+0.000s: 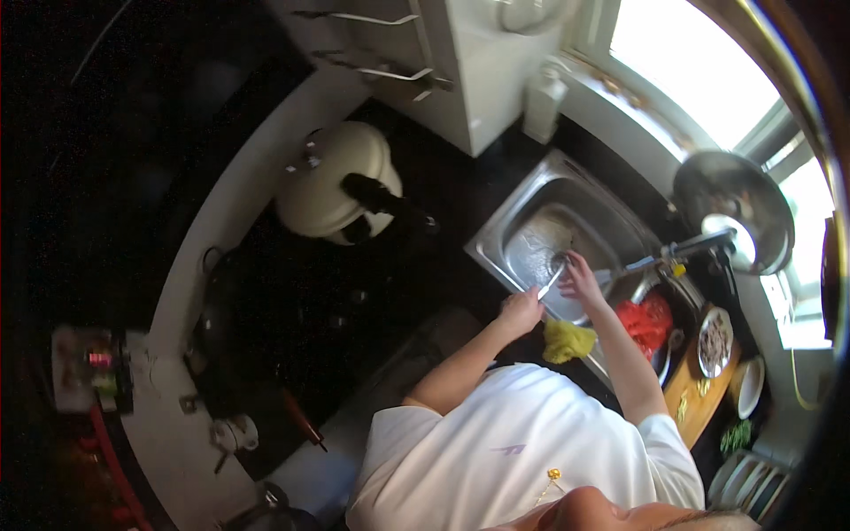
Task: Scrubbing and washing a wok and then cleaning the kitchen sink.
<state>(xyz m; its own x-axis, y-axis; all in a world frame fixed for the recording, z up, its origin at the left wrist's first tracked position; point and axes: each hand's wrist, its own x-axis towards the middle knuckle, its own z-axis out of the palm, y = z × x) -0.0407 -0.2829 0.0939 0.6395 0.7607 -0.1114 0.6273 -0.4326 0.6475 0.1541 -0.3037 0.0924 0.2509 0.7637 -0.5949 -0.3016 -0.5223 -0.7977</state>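
My left hand (522, 310) is closed around the handle of a slim utensil with a white handle and a pale shaft (551, 281); it looks like a knife or peeler, too small to tell. The utensil points up over the stainless steel sink (516, 247). My right hand (580, 281) is at its far end, fingers spread and curved; whether they touch it cannot be told. Water glistens on the basin floor beneath. A yellow-green cloth (568, 341) hangs at the sink's near edge, between my forearms.
Right of my right forearm are a red plastic bag (645, 321) in the second basin, a wooden cutting board (702, 398), a plate of food (716, 342) and a faucet (690, 247). A wok (764, 199) stands by the window. A pressure cooker (332, 189) is at the left.
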